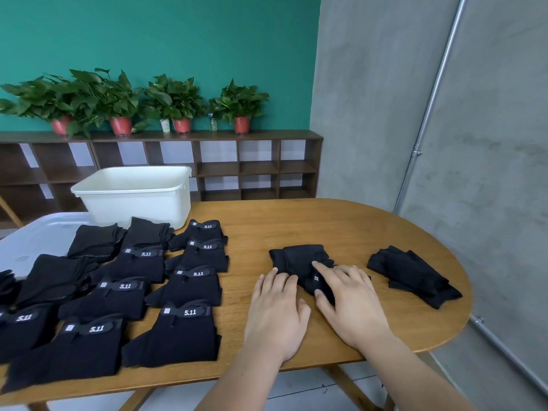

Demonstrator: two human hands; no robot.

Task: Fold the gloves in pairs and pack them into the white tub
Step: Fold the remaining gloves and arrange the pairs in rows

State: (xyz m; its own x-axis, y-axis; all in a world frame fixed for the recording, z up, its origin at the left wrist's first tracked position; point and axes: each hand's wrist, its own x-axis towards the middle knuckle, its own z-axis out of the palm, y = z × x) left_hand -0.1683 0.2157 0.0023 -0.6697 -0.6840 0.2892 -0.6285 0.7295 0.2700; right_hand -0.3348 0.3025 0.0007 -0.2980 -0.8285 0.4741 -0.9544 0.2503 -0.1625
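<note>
Black gloves fill the lower left of the frame, lying flat in rows, most with a cuff strap printed "5.11" in white; a few at the far left lie plain side up. The white tub stands behind them, left of centre, at the table's far edge; its inside cannot be seen. One glove lies at centre, partly folded, with white lettering just visible between the hands. A pair lies stacked at centre right, well apart from the rows.

Left hand: flat, fingers straight, tips resting on the centre glove's near edge. Right hand: spread wide, pressing on the same glove, forefinger stretched across it. Neither grips anything.

The table is brown wood with a rounded right end. At upper left is a teal wall, at right a grey wall with a metal pipe. A dark shelf of open cubbies carries potted plants.
</note>
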